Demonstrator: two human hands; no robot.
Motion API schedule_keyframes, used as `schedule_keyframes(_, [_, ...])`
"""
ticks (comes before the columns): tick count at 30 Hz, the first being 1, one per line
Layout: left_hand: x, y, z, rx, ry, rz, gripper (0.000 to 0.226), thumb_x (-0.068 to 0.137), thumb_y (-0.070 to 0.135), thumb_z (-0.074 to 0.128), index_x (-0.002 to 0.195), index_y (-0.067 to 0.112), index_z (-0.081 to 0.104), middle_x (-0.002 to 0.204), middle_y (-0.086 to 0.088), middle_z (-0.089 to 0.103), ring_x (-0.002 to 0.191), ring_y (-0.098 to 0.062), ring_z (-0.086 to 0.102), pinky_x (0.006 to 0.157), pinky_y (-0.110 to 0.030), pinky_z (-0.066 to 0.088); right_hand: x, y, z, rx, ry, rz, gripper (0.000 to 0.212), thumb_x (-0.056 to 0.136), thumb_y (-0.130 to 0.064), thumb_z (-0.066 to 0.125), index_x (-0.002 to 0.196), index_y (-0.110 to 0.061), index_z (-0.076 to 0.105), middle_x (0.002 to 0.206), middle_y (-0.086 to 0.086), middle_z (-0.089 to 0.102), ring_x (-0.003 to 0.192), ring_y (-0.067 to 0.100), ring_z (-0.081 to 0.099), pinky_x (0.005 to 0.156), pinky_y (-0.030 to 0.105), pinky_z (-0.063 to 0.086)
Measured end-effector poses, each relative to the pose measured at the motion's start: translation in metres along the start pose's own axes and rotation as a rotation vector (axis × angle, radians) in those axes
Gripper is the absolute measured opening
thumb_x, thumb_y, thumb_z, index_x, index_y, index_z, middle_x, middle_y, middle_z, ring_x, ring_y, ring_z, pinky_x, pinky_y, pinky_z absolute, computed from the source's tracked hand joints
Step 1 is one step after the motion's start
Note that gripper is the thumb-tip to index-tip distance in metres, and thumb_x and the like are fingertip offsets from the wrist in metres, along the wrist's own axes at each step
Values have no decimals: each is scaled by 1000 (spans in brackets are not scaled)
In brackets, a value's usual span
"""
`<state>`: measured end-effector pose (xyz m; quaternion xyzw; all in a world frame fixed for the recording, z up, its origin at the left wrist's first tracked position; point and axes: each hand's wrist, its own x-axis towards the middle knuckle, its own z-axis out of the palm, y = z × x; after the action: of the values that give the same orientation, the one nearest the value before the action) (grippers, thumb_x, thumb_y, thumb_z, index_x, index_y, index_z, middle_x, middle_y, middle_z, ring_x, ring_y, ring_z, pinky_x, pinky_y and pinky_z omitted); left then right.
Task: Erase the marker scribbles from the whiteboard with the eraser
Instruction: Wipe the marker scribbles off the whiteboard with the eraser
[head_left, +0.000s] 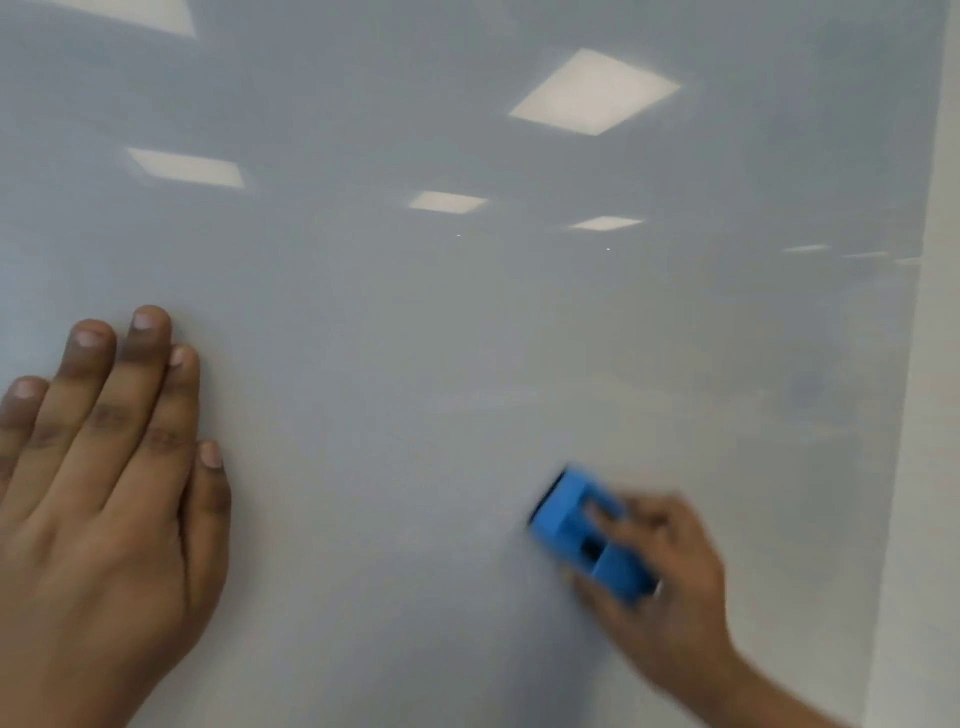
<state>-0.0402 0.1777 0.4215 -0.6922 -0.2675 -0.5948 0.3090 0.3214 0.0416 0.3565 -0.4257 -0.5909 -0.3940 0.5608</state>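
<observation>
The whiteboard (415, 322) fills almost the whole view, glossy and pale grey, with ceiling lights mirrored in it. No marker scribbles show on the visible surface; only a faint bluish smudge (805, 389) sits near the right side. My right hand (670, 577) grips a blue eraser (582, 530) at the lower right, pressed against the board and blurred by motion. My left hand (104, 478) lies flat on the board at the lower left, fingers together and pointing up, holding nothing.
The board's right edge (914, 364) runs down the right side of the view, with a strip of pale wall (935, 467) beyond it.
</observation>
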Motion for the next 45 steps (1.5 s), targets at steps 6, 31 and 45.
schedule_keyframes(6, [10,34,-26,119,68,117,55,102,19,33,156,6,27,165,-11,25,152,-32,22,122,-54,21,6,-29,6,-46,-288,-627,20,93,-40,64,110,-31,71,110,-3,73,92,13,67,80,29,52])
schedule_keyframes(31, [12,-65,-144,268,160,-37,44,97,15,37,134,-4,53,147,-16,49,143,-28,39,113,-44,37,364,-156,50,-102,180,-226,50,77,-55,71,113,-21,68,108,9,57,99,30,59,82,36,44])
schedule_keyframes(45, [4,-92,-163,192,40,80,66,106,48,6,128,-1,45,140,-27,46,152,-17,18,111,-33,29,273,-299,121,-16,-294,-1003,36,82,-49,71,110,-26,71,104,1,65,82,25,58,66,33,49])
